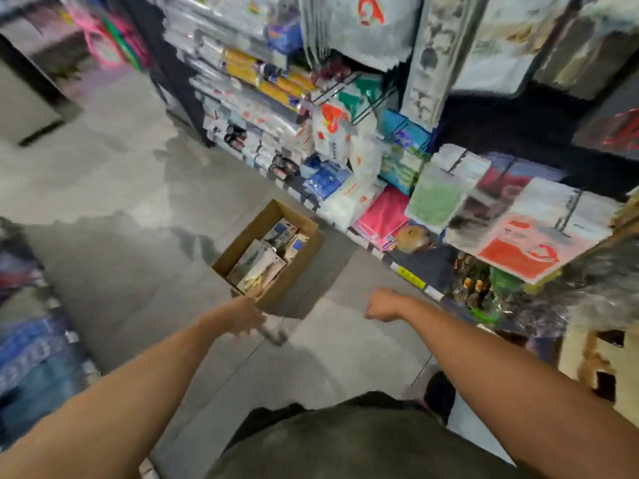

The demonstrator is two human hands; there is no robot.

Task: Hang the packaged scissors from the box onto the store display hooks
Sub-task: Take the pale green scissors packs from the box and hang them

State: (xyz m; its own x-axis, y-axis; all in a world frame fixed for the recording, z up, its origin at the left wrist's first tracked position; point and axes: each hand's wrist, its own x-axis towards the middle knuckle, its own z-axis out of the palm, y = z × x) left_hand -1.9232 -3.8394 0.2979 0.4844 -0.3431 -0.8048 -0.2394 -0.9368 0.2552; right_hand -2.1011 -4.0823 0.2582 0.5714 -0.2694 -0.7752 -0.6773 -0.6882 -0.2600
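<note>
Head view, near to far. Both bare forearms extend forward and down over the grey floor. The left hand lies just short of the near corner of the cardboard box. It is probably going for the next pack, but motion blur hides its fingers, so their opening and any contents cannot be told. The right hand hangs apart from the box, nearer the shelving, with fingers curled inward and nothing visible in them; it is probably kept free for the hanging step.

The box stands open-topped on the floor beside the shelf base, within arm's reach of the display. The packaged scissors lie inside it, stacked flat and overlapping. None is lifted out yet.

Beyond, the shelving carries crowded hanging packs on wire display hooks. These packs overhang the aisle above the box and screen most hooks, so a free one may be hard to reach. Detail throughout is blurred.
</note>
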